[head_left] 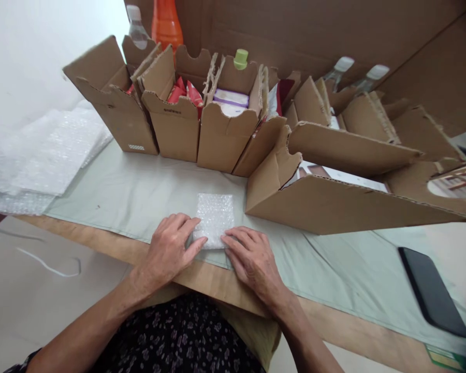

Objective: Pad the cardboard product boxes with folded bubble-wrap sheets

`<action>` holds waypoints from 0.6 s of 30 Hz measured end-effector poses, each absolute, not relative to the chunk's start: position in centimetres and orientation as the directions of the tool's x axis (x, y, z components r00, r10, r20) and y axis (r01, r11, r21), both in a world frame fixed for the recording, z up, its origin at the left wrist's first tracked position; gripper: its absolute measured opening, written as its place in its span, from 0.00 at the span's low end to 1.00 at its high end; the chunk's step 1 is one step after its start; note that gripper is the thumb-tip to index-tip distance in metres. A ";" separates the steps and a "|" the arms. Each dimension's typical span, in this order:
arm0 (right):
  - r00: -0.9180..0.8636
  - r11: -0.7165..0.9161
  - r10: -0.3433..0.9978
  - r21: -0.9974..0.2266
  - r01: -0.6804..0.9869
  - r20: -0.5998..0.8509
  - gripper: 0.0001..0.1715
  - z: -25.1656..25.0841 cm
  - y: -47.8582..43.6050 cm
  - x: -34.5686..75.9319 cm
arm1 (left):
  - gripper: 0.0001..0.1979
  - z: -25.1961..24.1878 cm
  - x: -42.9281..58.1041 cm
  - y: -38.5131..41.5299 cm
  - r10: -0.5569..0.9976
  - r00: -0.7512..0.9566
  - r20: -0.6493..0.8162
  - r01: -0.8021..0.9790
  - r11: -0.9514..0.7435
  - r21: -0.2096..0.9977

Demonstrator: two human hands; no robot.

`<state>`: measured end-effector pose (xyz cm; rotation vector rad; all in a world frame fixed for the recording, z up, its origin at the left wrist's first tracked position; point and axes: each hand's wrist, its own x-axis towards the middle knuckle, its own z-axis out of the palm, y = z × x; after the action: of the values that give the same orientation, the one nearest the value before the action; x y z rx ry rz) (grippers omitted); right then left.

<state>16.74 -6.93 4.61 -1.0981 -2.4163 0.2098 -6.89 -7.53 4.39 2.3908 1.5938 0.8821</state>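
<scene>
A small bundle wrapped in bubble wrap point(214, 215) lies on the pale green cloth point(140, 191) near the table's front edge. My left hand point(171, 247) rests flat on the bundle's near left corner, fingers stretched out. My right hand point(252, 258) lies flat at its near right corner, fingertips touching the wrap. Neither hand grips it. What the wrap holds is hidden.
Open cardboard boxes stand in a row behind: one point(112, 103), one with red packets point(174, 114), one with a purple-white item point(227, 124), and a large box point(349, 191) at right. A stack of bubble wrap sheets point(42, 160) lies left. A black phone point(431, 290) lies right. Bottles point(166, 23) stand behind.
</scene>
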 end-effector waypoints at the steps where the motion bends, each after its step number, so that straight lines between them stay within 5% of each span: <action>1: -0.563 0.667 0.744 -0.350 0.657 0.361 0.13 4.8 -6.8 16.7 | 0.13 4.7 -7.0 -7.8 0.862 0.293 0.415 0.772 -0.469 0.429; 8: -0.512 0.549 0.825 -0.558 0.623 0.239 0.12 5.9 -7.2 17.1 | 0.11 4.8 -7.0 -8.5 0.842 0.365 0.397 0.622 -0.538 0.569; 13: -0.459 0.588 0.794 -0.314 0.746 0.398 0.15 5.6 -7.4 16.8 | 0.10 3.7 -6.2 -5.6 0.882 0.291 0.372 0.778 -0.444 0.444; 16: -0.577 0.648 0.754 -0.207 0.733 0.314 0.17 5.2 -6.9 16.5 | 0.11 3.8 -6.2 -4.7 0.895 0.247 0.371 0.812 -0.400 0.425; 18: -0.581 0.642 0.761 -0.212 0.737 0.288 0.17 4.8 -6.2 16.4 | 0.13 4.3 -6.4 -5.2 0.911 0.166 0.376 0.782 -0.354 0.513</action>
<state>16.41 -6.23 4.77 -1.1922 -2.5117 0.0982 -6.43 -5.17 4.26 2.2371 1.6530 0.9539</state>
